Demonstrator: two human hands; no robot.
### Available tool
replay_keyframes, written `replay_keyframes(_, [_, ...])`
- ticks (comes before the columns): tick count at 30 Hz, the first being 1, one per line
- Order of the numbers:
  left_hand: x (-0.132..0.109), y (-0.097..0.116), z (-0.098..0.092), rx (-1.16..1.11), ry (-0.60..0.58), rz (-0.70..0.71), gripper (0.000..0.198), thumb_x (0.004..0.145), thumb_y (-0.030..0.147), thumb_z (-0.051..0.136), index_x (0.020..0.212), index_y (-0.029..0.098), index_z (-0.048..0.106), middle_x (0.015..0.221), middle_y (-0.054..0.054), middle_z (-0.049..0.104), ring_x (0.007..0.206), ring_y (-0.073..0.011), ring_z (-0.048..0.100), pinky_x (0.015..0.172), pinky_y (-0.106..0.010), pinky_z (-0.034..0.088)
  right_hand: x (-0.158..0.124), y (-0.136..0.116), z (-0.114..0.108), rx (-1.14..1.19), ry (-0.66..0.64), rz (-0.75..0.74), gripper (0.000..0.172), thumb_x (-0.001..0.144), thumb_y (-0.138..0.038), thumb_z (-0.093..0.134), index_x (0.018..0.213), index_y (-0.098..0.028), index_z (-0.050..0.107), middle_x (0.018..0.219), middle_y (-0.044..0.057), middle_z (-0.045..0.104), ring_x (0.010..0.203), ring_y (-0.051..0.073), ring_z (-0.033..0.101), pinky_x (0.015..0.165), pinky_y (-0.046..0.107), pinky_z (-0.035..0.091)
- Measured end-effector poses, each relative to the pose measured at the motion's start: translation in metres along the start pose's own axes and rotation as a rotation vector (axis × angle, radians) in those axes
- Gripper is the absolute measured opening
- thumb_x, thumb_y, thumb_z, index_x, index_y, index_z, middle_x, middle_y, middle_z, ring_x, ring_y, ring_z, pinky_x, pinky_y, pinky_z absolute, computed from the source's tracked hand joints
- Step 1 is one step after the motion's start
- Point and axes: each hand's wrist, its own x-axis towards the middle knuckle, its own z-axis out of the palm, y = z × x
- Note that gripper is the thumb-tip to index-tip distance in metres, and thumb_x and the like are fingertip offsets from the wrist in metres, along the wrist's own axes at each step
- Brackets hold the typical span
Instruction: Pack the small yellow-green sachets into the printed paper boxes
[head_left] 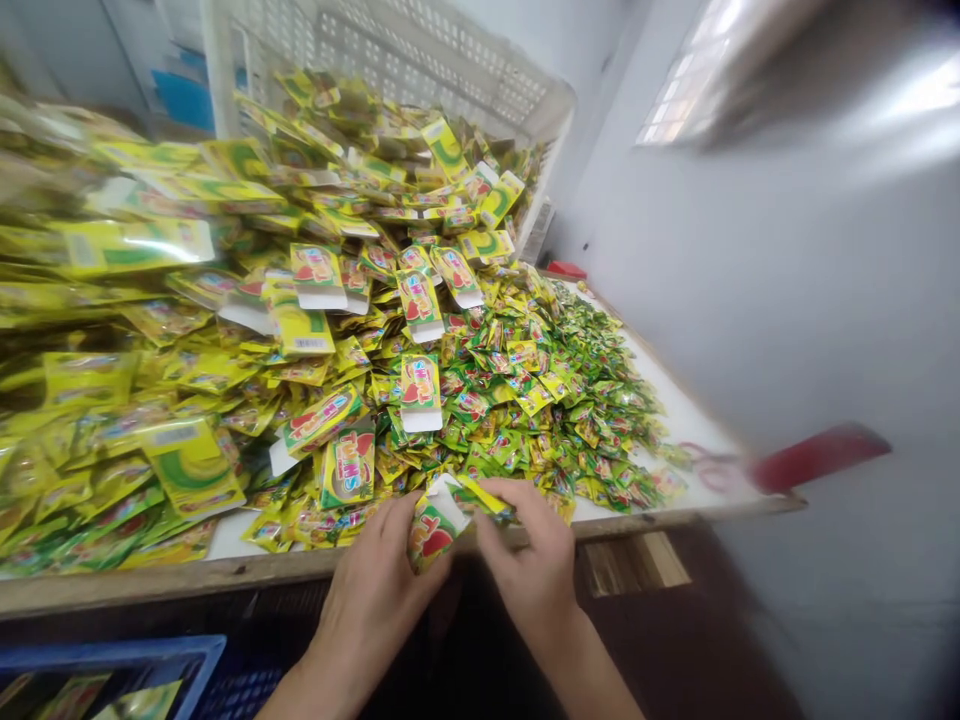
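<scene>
My left hand [375, 590] and my right hand [529, 570] meet at the table's near edge. Together they grip one small yellow-green box [433, 525] with a red fruit print and an open white flap. The left fingers pinch its lower side. The right fingers close over its upper right part, where small green sachets [487, 497] seem to sit under the thumb. Just beyond the hands lies a heap of small green and yellow sachets [570, 400]. To the left lies a big pile of flat yellow-green cartons [187, 330].
A white perforated crate [420, 50] tilts at the back, spilling cartons. The wooden table edge [225, 572] runs across the front. A red tool [814, 455], blurred, lies at the table's right corner. A blue crate [112, 665] sits below left. A grey wall rises on the right.
</scene>
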Motion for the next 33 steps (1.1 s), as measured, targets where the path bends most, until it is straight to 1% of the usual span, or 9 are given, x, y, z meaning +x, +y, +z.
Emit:
replay_keyframes(3, [-0.003,0.002,0.002,-0.079,-0.053,0.002,0.051,0.079,0.036,0.063,0.126,0.024,0.047,0.119,-0.008,0.063,0.108,-0.026,0.063,0.091,-0.04,0.053,-0.004,-0.001,0.0,-0.024,0.028,0.008,0.028,0.082,-0.012,0.06,0.108,-0.023,0.063,0.101,0.004,0.067,0.095,0.02,0.063,0.088,0.032,0.049])
replay_keyframes(8, [-0.012,0.009,0.005,-0.047,-0.046,-0.098,0.069,0.077,0.036,0.065,0.139,0.025,0.035,0.133,-0.009,0.058,0.117,-0.0281,0.06,0.097,-0.044,0.051,-0.005,-0.002,0.002,-0.114,-0.13,0.131,0.026,0.073,-0.007,0.057,0.092,-0.021,0.066,0.087,0.003,0.064,0.083,0.02,0.061,0.075,0.03,0.048])
replay_keyframes(16, [-0.029,0.008,0.02,-0.013,-0.012,0.022,0.045,0.081,0.032,0.061,0.122,0.025,0.045,0.112,-0.008,0.064,0.103,-0.0258,0.065,0.086,-0.04,0.055,-0.002,-0.003,0.0,-0.396,-0.291,0.137,0.016,0.066,-0.01,0.055,0.074,-0.021,0.064,0.076,0.003,0.062,0.073,0.02,0.058,0.066,0.029,0.044])
replay_keyframes(20, [-0.035,0.008,0.024,0.02,0.006,0.068,0.046,0.08,0.031,0.063,0.121,0.022,0.044,0.109,-0.01,0.062,0.1,-0.0279,0.064,0.085,-0.042,0.055,0.001,-0.008,0.001,-0.521,-0.373,0.105,0.011,0.063,-0.01,0.055,0.065,-0.021,0.059,0.071,0.003,0.059,0.065,0.018,0.055,0.061,0.028,0.041])
replay_keyframes(22, [-0.037,0.01,0.023,0.018,-0.01,0.06,0.044,0.08,0.031,0.062,0.119,0.022,0.045,0.106,-0.01,0.062,0.098,-0.0282,0.064,0.084,-0.043,0.054,0.005,-0.009,0.001,-0.444,-0.373,0.104,0.013,0.063,-0.01,0.055,0.067,-0.021,0.06,0.073,0.002,0.06,0.066,0.018,0.056,0.063,0.028,0.043])
replay_keyframes(25, [-0.039,0.012,0.021,-0.066,-0.117,0.07,0.038,0.083,0.032,0.061,0.117,0.026,0.046,0.106,-0.007,0.063,0.099,-0.0267,0.064,0.084,-0.041,0.054,0.013,-0.005,0.0,-0.175,-0.289,0.165,0.022,0.068,-0.009,0.055,0.083,-0.021,0.066,0.085,0.002,0.066,0.08,0.018,0.061,0.076,0.027,0.047])
replay_keyframes(27, [-0.041,0.013,0.019,-0.168,-0.178,0.012,0.046,0.082,0.033,0.062,0.124,0.028,0.043,0.111,-0.006,0.064,0.099,-0.0251,0.066,0.085,-0.039,0.055,0.016,-0.002,-0.002,0.009,-0.245,0.26,0.028,0.073,-0.012,0.056,0.096,-0.021,0.066,0.091,0.001,0.068,0.086,0.019,0.063,0.08,0.028,0.049])
replay_keyframes(30, [-0.045,0.014,0.018,-0.308,-0.192,-0.158,0.072,0.081,0.036,0.065,0.141,0.03,0.025,0.114,-0.005,0.066,0.092,-0.0228,0.07,0.08,-0.035,0.058,0.014,0.003,-0.008,0.263,-0.227,0.456,0.033,0.077,-0.017,0.057,0.109,-0.022,0.061,0.091,0.001,0.067,0.075,0.017,0.063,0.064,0.025,0.053])
replay_keyframes(33, [-0.049,0.013,0.021,-0.334,-0.144,-0.049,0.075,0.084,0.034,0.062,0.146,0.033,0.02,0.131,-0.008,0.057,0.111,-0.0244,0.065,0.092,-0.038,0.056,0.007,0.004,-0.011,0.415,-0.137,0.577,0.032,0.079,-0.021,0.059,0.111,-0.021,0.058,0.091,0.001,0.065,0.062,0.014,0.06,0.054,0.023,0.051])
